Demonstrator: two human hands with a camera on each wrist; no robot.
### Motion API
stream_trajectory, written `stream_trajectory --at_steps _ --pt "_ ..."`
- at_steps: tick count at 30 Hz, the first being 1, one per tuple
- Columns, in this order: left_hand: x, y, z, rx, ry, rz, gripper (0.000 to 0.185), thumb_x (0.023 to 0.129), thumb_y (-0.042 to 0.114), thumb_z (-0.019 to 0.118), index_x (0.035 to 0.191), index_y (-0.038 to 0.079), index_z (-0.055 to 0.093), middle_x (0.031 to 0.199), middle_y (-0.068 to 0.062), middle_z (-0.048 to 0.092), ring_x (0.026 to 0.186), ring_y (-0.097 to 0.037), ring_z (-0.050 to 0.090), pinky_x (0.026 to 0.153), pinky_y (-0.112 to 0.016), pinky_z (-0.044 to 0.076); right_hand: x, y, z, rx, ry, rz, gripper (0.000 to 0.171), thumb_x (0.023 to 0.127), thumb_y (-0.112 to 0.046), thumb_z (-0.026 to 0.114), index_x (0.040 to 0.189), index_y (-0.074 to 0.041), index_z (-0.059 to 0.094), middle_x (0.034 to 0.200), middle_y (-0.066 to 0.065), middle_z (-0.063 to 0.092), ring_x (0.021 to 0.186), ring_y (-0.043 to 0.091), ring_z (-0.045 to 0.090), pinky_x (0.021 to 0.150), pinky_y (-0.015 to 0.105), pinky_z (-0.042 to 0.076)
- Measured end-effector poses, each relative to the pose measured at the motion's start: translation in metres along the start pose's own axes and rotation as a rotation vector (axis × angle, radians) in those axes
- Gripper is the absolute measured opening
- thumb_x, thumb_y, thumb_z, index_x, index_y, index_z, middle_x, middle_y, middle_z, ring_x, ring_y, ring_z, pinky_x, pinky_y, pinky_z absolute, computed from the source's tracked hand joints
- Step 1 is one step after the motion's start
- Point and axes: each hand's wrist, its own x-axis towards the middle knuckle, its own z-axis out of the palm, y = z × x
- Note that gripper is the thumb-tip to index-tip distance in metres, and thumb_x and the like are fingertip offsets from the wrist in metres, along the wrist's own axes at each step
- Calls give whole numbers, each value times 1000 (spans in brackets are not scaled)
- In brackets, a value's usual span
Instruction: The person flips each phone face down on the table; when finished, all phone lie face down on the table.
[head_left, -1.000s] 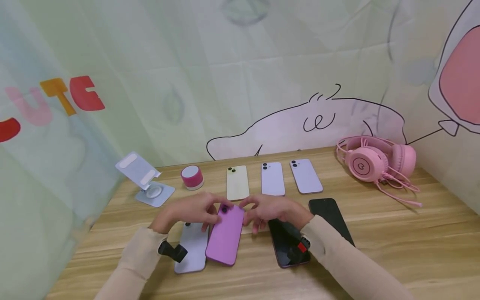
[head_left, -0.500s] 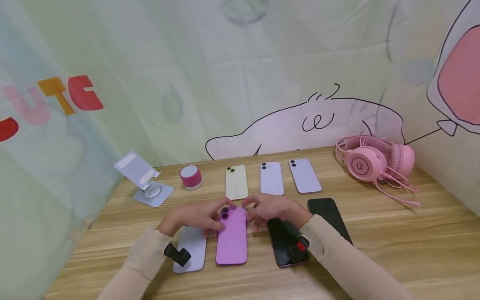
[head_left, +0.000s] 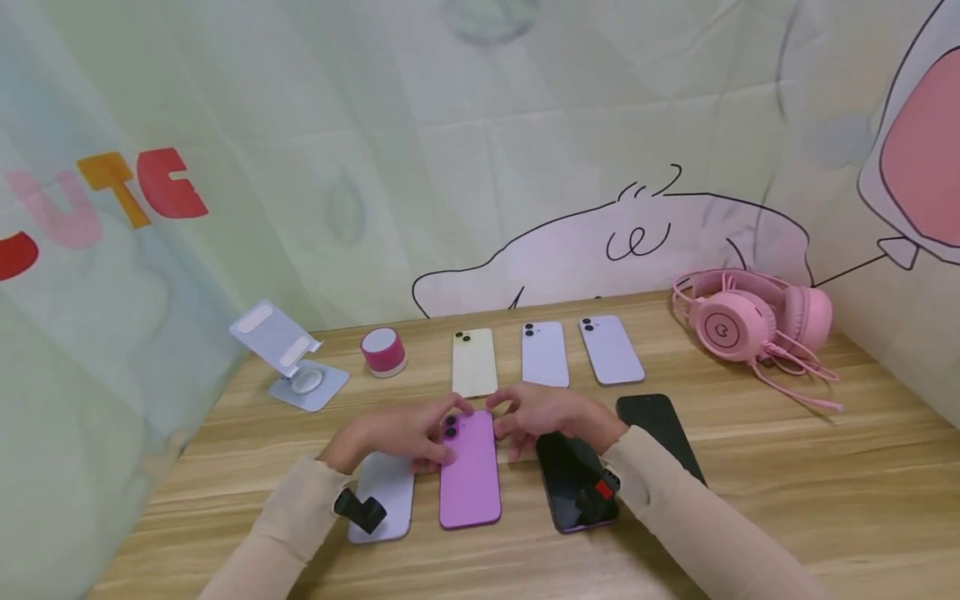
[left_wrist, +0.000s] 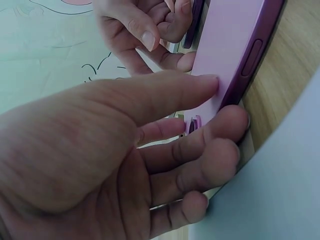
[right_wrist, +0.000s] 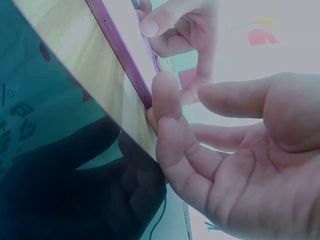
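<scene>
A pink-purple smartphone (head_left: pixel 469 479) lies back up on the wooden table, its camera end away from me. My left hand (head_left: pixel 408 429) holds its upper left side. In the left wrist view the thumb (left_wrist: pixel 195 90) lies on the phone's back and a finger is at its side edge. My right hand (head_left: pixel 547 412) is at the upper right corner. Its fingertips (right_wrist: pixel 167 92) touch or nearly touch that corner, and its thumb stands clear of the phone. A pale blue phone (head_left: pixel 390 500) lies under my left wrist. Under my right wrist is a black-screened phone (head_left: pixel 566 475).
Behind stand a pale yellow phone (head_left: pixel 474 367) and two lavender phones (head_left: pixel 546 358), all lying back up. Another black phone (head_left: pixel 660 429) is at right. A phone stand (head_left: pixel 281 346) and a pink round speaker-like cylinder (head_left: pixel 384 354) are left; pink headphones (head_left: pixel 742 325) sit far right.
The pink-purple phone has turned from a slant to nearly straight, and its near end has shifted right. My left hand has moved slightly right with it; the right hand has barely moved.
</scene>
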Motion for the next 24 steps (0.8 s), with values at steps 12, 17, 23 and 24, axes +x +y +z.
stream_trajectory --at_steps 12,17,23,24 --pt "4 4 1 85 30 -5 57 95 18 71 144 15 42 77 -1 60 65 -15 57 67 -30 47 -3 2 -8 -109 -17 -11 38 100 -7 57 138 -3 51 98 10 67 65 18 64 61 29 55" --pt "5 6 1 181 73 15 57 93 20 74 143 15 48 85 1 57 77 -14 54 68 -29 45 -7 5 -17 -196 -36 -11 34 100 -10 57 134 -6 53 93 8 67 64 17 64 58 29 55" --pt "6 8 1 203 74 40 56 93 19 74 143 13 49 82 2 57 75 -13 54 67 -27 45 -12 3 -29 -212 -56 18 35 102 -12 57 136 -6 52 91 10 68 63 17 64 59 29 56" --pt "7 9 1 204 72 44 56 93 19 73 142 12 49 81 2 56 74 -13 54 67 -27 45 -13 2 -31 -215 -57 24 35 102 -12 56 136 -6 53 91 11 69 64 18 64 59 30 56"
